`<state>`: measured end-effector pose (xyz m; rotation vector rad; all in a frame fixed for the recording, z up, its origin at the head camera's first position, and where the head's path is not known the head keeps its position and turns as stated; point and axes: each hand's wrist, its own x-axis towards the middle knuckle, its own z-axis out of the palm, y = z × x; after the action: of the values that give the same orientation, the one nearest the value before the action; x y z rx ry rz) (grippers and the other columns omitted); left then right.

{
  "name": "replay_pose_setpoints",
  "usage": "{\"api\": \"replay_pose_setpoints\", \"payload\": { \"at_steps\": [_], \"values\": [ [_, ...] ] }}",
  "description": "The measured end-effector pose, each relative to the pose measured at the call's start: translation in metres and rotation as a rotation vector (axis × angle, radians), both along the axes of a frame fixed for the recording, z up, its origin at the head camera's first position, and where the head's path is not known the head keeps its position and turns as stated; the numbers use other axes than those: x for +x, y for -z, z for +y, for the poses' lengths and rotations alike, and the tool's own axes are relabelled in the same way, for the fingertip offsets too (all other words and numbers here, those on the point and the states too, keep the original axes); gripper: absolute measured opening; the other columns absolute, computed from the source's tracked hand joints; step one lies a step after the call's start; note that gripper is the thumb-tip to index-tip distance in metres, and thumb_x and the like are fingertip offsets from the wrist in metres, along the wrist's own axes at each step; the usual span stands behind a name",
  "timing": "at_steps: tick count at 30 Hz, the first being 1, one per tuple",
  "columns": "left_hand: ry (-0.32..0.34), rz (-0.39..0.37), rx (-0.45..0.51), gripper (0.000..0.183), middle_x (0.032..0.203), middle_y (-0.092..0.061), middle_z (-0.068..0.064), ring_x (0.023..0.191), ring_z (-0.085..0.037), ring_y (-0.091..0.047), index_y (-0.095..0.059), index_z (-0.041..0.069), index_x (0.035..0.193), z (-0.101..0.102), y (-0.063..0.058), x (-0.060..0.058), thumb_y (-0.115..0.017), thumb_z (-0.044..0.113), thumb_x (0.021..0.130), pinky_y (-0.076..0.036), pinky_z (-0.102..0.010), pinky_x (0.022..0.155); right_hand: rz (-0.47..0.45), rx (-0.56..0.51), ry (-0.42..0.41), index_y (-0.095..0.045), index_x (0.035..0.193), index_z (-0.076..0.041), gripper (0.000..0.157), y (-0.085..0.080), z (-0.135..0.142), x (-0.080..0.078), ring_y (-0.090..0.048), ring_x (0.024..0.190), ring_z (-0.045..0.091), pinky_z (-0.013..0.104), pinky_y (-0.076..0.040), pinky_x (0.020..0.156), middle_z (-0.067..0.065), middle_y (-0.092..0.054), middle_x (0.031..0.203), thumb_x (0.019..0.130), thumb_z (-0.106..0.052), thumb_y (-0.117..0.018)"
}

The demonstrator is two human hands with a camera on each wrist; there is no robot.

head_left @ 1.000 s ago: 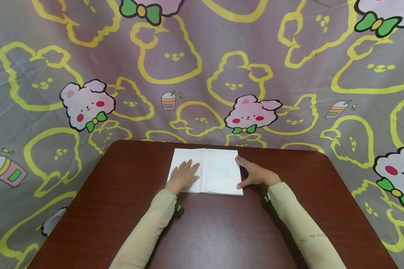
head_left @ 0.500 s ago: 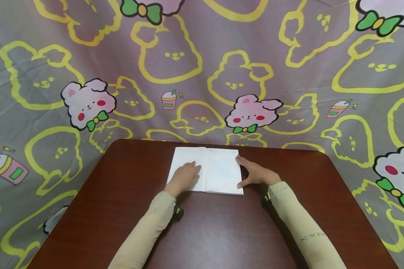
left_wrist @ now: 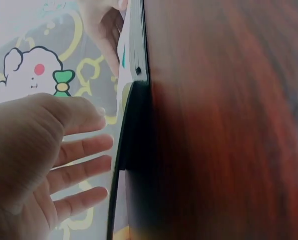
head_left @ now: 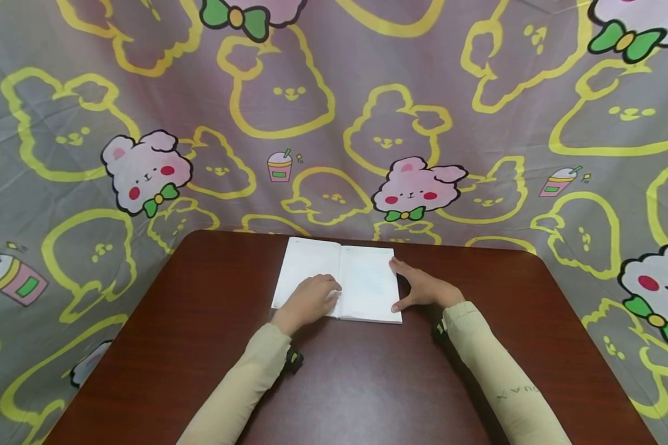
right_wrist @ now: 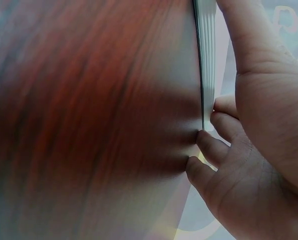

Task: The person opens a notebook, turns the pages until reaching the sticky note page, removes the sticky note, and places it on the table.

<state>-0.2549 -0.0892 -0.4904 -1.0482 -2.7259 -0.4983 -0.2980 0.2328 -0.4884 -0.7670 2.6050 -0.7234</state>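
An open book (head_left: pixel 368 281) with white, nearly blank pages lies near the far edge of the brown table. My left hand (head_left: pixel 308 301) reaches over the left page (head_left: pixel 306 259), its fingertips touching close to the fold. In the left wrist view, the fingers (left_wrist: pixel 84 172) are extended against the page side. Dark shadow shows beneath the left half, which sits slightly off the table. My right hand (head_left: pixel 425 287) is at the book's right edge, thumb by the near corner and fingers farther up. The right wrist view shows its fingertips (right_wrist: pixel 198 167) by the page block (right_wrist: pixel 206 65) and tabletop.
The dark reddish-brown table (head_left: pixel 356 383) stretches toward me and to both sides. A grey fabric backdrop (head_left: pixel 334 142) with yellow outlines and cartoon bunnies hangs behind and beside it. A small dark device (head_left: pixel 293 360) sits at the left wrist.
My left hand has slid right across the left page toward the fold, its fingers less spread. The book's left half has shifted and tilted slightly. My right hand has stayed in place.
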Motion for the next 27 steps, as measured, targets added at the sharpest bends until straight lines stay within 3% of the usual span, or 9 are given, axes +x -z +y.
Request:
{"api": "replay_pose_setpoints", "payload": {
  "at_steps": [7,18,27],
  "values": [
    [0.064,-0.006,-0.008,0.010,0.092,-0.071,-0.001,0.086,-0.016,-0.068,-0.075,0.010,0.099,0.008,-0.001,0.007,-0.070,0.018,0.095,-0.056,-0.034,0.079,-0.008,-0.009,0.005,-0.015,0.161,0.003,0.128,0.000,0.000,0.001,-0.008,0.156,0.042,0.059,-0.019,0.122,0.022,-0.011,0.169,0.070,-0.044,-0.092],
    [0.078,-0.088,-0.050,0.016,0.073,-0.060,0.009,0.065,-0.006,-0.053,-0.070,0.018,0.080,0.022,-0.004,0.015,-0.078,0.028,0.090,-0.050,-0.027,0.066,0.004,-0.010,0.001,-0.016,0.160,0.004,0.127,0.001,0.000,0.000,-0.010,0.156,0.042,0.059,-0.020,0.122,0.023,-0.012,0.168,0.070,-0.043,-0.092],
    [0.093,-0.046,-0.087,0.013,0.071,-0.058,0.010,0.064,-0.005,-0.051,-0.070,0.018,0.080,0.025,-0.004,0.013,-0.078,0.023,0.089,-0.049,-0.028,0.065,0.007,0.004,0.002,-0.017,0.160,0.003,0.126,0.001,-0.001,-0.001,-0.010,0.156,0.041,0.058,-0.020,0.122,0.022,-0.013,0.169,0.070,-0.045,-0.092]
  ]
}}
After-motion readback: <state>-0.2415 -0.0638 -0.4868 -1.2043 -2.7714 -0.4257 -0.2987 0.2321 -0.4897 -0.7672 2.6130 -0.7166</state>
